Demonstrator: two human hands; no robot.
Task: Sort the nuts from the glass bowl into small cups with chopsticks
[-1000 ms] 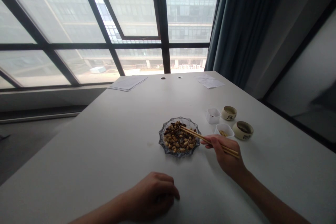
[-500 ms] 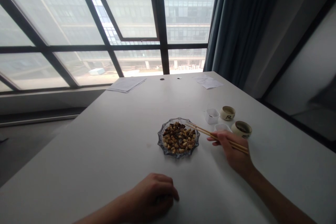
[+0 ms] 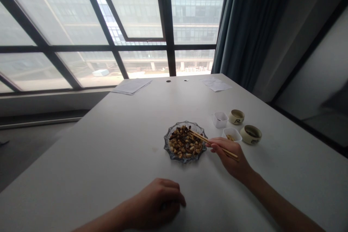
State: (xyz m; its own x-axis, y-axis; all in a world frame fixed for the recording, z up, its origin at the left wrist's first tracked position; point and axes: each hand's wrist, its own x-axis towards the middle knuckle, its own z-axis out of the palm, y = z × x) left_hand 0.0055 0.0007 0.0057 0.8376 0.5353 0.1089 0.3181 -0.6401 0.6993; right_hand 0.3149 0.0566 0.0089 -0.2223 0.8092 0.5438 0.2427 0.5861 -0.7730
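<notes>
Gripping chopsticks (image 3: 209, 141), right hand (image 3: 231, 157) sits just right of glass dish (image 3: 166, 144), tips among nuts (image 3: 185, 145) inside. Left hand (image 3: 157, 203) curled loosely, seemingly empty, on table (image 3: 108, 159) near side of dish. Risk: rounded nut squirting from tips, rolling beyond shallow rim.

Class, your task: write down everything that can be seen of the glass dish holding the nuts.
The glass dish is round, clear with a bluish tint and a scalloped rim. It sits flat on the white table, heaped with pale and dark nuts. The tips of the chopsticks, held in the right hand, reach over its right rim onto the heap.
</notes>
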